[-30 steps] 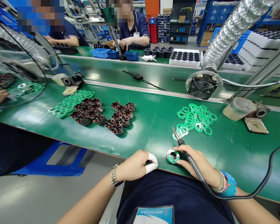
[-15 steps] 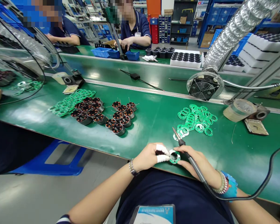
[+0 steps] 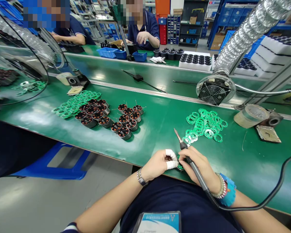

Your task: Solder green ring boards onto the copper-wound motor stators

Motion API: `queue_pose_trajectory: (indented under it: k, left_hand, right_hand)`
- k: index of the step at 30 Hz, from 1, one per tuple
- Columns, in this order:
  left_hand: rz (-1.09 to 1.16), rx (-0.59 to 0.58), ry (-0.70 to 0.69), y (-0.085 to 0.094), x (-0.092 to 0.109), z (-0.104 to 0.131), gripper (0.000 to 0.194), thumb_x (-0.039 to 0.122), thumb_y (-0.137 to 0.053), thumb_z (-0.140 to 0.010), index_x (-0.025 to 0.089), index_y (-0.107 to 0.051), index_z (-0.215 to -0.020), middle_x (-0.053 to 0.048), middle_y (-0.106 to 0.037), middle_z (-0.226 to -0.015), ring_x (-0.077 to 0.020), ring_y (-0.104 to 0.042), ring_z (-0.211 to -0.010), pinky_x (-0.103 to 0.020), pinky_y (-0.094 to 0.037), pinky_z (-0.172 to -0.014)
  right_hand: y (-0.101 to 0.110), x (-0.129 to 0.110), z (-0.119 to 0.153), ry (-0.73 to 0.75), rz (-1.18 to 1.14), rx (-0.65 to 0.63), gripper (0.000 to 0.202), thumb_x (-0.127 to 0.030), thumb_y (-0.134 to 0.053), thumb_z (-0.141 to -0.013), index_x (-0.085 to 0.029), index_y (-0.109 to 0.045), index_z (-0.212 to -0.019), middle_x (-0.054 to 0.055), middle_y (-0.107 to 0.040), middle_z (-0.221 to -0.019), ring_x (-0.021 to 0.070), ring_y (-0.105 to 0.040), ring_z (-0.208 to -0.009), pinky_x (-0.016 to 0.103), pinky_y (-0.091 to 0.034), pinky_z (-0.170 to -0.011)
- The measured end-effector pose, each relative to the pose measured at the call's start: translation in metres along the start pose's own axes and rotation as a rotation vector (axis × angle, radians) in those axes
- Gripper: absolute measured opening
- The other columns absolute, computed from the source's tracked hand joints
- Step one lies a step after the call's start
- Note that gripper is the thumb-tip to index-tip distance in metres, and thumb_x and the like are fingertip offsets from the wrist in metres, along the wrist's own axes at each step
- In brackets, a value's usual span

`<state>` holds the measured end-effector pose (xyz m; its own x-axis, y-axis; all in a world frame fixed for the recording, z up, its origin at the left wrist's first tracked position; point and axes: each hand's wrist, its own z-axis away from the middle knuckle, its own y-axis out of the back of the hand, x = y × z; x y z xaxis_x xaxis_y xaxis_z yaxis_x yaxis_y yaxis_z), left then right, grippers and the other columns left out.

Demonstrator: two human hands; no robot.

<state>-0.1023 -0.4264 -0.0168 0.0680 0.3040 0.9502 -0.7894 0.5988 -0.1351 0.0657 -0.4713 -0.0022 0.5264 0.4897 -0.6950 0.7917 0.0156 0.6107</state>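
My left hand [image 3: 156, 165], with white covers on thumb and forefinger, pinches a green ring-shaped circuit board [image 3: 180, 167] at the table's front edge. Fingers hide most of this board, and I cannot tell what is under it. A soldering iron [image 3: 195, 171] lies in my right hand [image 3: 203, 163], its tip pointing up and away to the left. The right thumb and fingertips are also at the board's right side. Beyond my hands lies a loose pile of green ring boards [image 3: 200, 122]. Wound copper motor stators [image 3: 124, 132] stand in two groups further left.
Overlapping green boards [image 3: 74, 103] lie behind the stators. At right are a fan [image 3: 212, 92] on a foil duct, a cloudy tub [image 3: 251, 116] and a sponge tray [image 3: 268, 133]. The iron's black cable [image 3: 278, 181] loops right. A co-worker [image 3: 145, 35] sits across the bench.
My right fingers have moved left and closed in over the ring board, covering more of it. The soldering iron has shifted left with them. Across the bench, the co-worker's hand has risen.
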Motion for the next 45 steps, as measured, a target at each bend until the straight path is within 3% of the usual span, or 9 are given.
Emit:
queue_pose_trajectory:
  k: [9, 15, 18, 22, 33, 45]
  left_hand:
    - [0.115, 0.038, -0.027, 0.001, -0.006, 0.004, 0.019, 0.027, -0.068, -0.066, 0.014, -0.056, -0.068, 0.002, -0.053, -0.063, -0.0102, -0.051, -0.059, -0.024, -0.042, -0.062]
    - [0.110, 0.010, -0.001, 0.006, -0.006, 0.003, 0.018, 0.025, -0.069, -0.066, 0.013, -0.055, -0.069, 0.001, -0.057, -0.064, -0.0109, -0.054, -0.062, -0.025, -0.042, -0.065]
    - [0.101, 0.002, -0.013, 0.007, -0.006, 0.002, 0.016, 0.023, -0.068, -0.066, 0.013, -0.055, -0.068, 0.000, -0.057, -0.066, -0.0110, -0.053, -0.064, -0.025, -0.042, -0.066]
    - [0.079, 0.011, -0.009, 0.007, -0.007, 0.002, 0.013, 0.020, -0.066, -0.066, 0.013, -0.055, -0.067, 0.000, -0.057, -0.066, -0.0111, -0.053, -0.064, -0.025, -0.041, -0.066]
    - [0.069, 0.017, -0.019, 0.008, -0.008, 0.002, 0.012, 0.019, -0.065, -0.067, 0.013, -0.055, -0.068, 0.000, -0.058, -0.064, -0.0111, -0.054, -0.063, -0.025, -0.042, -0.065]
    - [0.063, 0.022, -0.018, 0.008, -0.007, 0.002, 0.010, 0.018, -0.064, -0.067, 0.013, -0.055, -0.068, 0.001, -0.058, -0.064, -0.0110, -0.055, -0.063, -0.025, -0.043, -0.065]
  right_hand:
    - [-0.005, 0.000, 0.003, 0.053, 0.057, 0.067, 0.020, -0.009, -0.048, -0.082, -0.019, -0.052, -0.099, 0.004, -0.057, -0.077, 0.0170, -0.052, -0.073, 0.030, -0.046, -0.065]
    - [0.027, -0.001, 0.017, -0.077, -0.056, 0.069, 0.019, -0.012, -0.052, -0.084, -0.021, -0.058, -0.099, -0.001, -0.060, -0.068, 0.0117, -0.056, -0.060, 0.023, -0.046, -0.058]
    - [0.044, -0.004, 0.024, -0.057, -0.048, 0.057, 0.030, -0.012, -0.056, -0.081, -0.021, -0.058, -0.109, 0.002, -0.064, -0.075, 0.0134, -0.059, -0.066, 0.025, -0.047, -0.062]
    - [0.054, -0.009, 0.026, -0.080, -0.105, 0.046, 0.023, -0.009, -0.056, -0.079, -0.019, -0.064, -0.099, 0.004, -0.065, -0.077, 0.0144, -0.059, -0.070, 0.026, -0.047, -0.062]
    - [0.049, -0.009, 0.023, -0.146, -0.127, -0.031, 0.018, -0.011, -0.056, -0.080, -0.019, -0.066, -0.093, 0.004, -0.066, -0.075, 0.0143, -0.059, -0.067, 0.027, -0.048, -0.061]
    - [0.050, -0.007, 0.024, -0.133, -0.075, 0.022, 0.018, -0.016, -0.055, -0.082, -0.020, -0.064, -0.097, 0.003, -0.068, -0.073, 0.0150, -0.062, -0.066, 0.026, -0.051, -0.060]
